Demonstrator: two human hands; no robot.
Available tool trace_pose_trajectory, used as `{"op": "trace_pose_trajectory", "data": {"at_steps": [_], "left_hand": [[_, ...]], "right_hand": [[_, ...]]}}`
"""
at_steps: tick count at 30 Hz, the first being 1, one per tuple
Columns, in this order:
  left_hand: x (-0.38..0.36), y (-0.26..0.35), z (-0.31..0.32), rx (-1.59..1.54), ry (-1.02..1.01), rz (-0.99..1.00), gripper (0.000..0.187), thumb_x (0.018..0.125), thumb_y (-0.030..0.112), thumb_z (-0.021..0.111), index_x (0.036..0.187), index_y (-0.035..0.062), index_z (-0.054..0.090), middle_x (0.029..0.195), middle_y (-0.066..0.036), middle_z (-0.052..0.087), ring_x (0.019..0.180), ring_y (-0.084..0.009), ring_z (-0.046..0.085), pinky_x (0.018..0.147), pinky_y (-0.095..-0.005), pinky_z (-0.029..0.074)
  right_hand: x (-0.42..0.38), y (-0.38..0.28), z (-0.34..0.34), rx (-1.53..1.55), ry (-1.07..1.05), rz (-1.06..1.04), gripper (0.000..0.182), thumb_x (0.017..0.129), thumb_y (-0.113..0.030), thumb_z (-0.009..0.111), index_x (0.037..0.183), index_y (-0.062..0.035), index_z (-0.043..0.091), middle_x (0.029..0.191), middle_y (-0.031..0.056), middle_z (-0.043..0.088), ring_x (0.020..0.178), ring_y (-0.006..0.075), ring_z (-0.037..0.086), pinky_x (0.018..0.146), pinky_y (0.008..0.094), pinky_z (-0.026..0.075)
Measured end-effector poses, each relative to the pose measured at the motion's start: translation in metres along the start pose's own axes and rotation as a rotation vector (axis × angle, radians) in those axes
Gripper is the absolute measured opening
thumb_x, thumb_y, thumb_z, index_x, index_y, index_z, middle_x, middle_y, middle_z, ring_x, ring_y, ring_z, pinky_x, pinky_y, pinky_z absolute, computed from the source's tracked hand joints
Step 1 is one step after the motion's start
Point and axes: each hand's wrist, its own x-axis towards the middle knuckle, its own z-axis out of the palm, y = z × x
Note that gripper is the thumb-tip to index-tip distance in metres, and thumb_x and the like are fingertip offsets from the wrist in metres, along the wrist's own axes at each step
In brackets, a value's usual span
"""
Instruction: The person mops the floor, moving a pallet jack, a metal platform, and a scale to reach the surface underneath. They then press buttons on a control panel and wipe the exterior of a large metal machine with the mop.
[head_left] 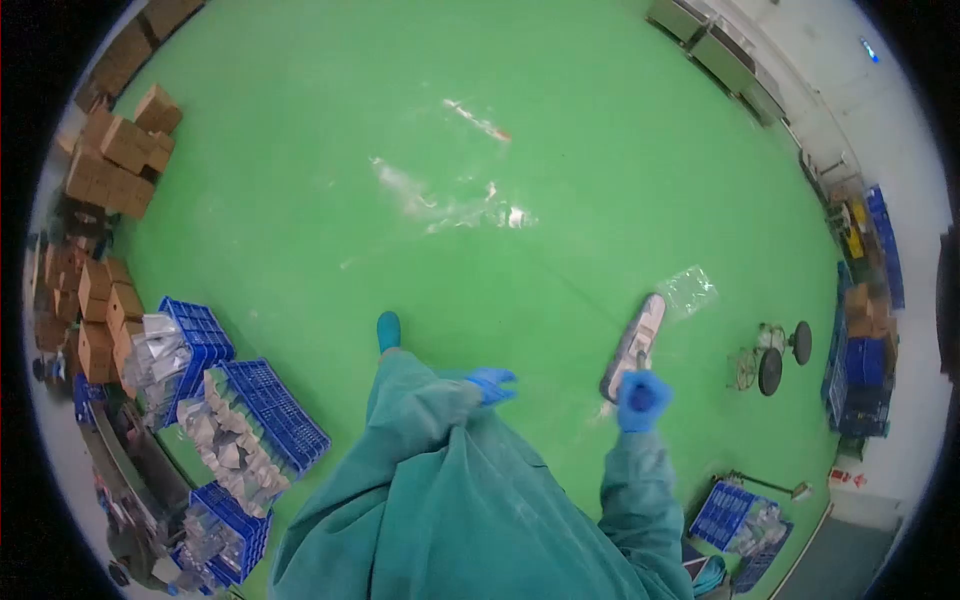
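My right hand (643,400), in a blue glove, is closed around the handle of a flat mop. The mop head (648,322), white on top with a grey edge, lies on the green floor just beyond that hand. Touching or close to its far end is a transparent plastic bag (690,291). My left hand (491,385), also blue-gloved, is held in front of my green gown with its fingers apart and nothing in them. A green boot (389,330) shows below the gown's hem.
Blue crates (270,410) with plastic packaging stand at the left, near stacked cardboard boxes (125,145). Round stools (770,371) and another blue crate (722,515) are at the right. Metal cabinets (722,58) line the far right wall.
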Motion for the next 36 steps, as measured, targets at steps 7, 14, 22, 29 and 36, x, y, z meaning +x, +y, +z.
{"op": "trace_pose_trajectory", "data": {"at_steps": [7, 14, 22, 29, 36], "left_hand": [[-0.135, -0.211, -0.126, -0.190, 0.542, -0.696, 0.046, 0.076, 0.044, 0.055, 0.105, 0.0092, 0.062, 0.098, -0.015, 0.063, 0.093, -0.0312, 0.060, 0.081, -0.0383, 0.047], [-0.200, -0.265, -0.203, -0.319, 0.662, -0.652, 0.052, 0.072, 0.048, 0.059, 0.104, 0.0083, 0.061, 0.101, -0.016, 0.062, 0.097, -0.0311, 0.058, 0.084, -0.0380, 0.045], [-0.142, -0.144, -0.306, -0.224, 0.485, 0.171, 0.069, 0.070, 0.037, 0.070, 0.128, 0.0116, 0.043, 0.132, -0.014, 0.042, 0.122, -0.0311, 0.039, 0.102, -0.0405, 0.033], [-0.161, -0.082, -0.355, -0.145, 0.493, 0.456, 0.066, 0.071, 0.040, 0.069, 0.124, 0.0067, 0.047, 0.124, -0.016, 0.049, 0.113, -0.0317, 0.047, 0.095, -0.0418, 0.040], [-0.193, -0.247, -0.367, -0.302, 1.269, -0.020, 0.035, 0.065, 0.030, 0.075, 0.056, 0.0073, 0.050, 0.053, -0.011, 0.047, 0.049, -0.0262, 0.046, 0.051, -0.0381, 0.041]], "right_hand": [[0.076, -0.017, 0.047, 0.009, 0.058, 0.012, 0.018, 0.075, 0.000, 0.063, 0.064, -0.0059, 0.051, 0.057, -0.0033, 0.047, 0.054, 0.0044, 0.042, 0.048, 0.0203, 0.031], [0.207, -0.100, 0.142, 0.248, -0.038, 0.120, 0.009, 0.078, -0.005, 0.060, 0.074, -0.0076, 0.053, 0.059, -0.0005, 0.051, 0.047, 0.0090, 0.047, 0.041, 0.0260, 0.037], [0.265, -0.398, 0.194, 0.688, -1.037, -0.285, 0.029, 0.085, -0.027, 0.058, 0.063, -0.0071, 0.055, 0.063, 0.0110, 0.060, 0.050, 0.0245, 0.058, 0.046, 0.0345, 0.049], [0.259, -0.451, 0.284, 1.035, -1.089, -0.570, 0.027, 0.078, -0.014, 0.065, 0.059, -0.0064, 0.048, 0.051, 0.0047, 0.052, 0.039, 0.0167, 0.050, 0.039, 0.0312, 0.043], [0.246, -0.432, 0.358, 1.204, -1.195, -0.405, 0.024, 0.080, -0.014, 0.063, 0.062, -0.0051, 0.049, 0.056, 0.0058, 0.053, 0.045, 0.0181, 0.051, 0.046, 0.0317, 0.044]]}}
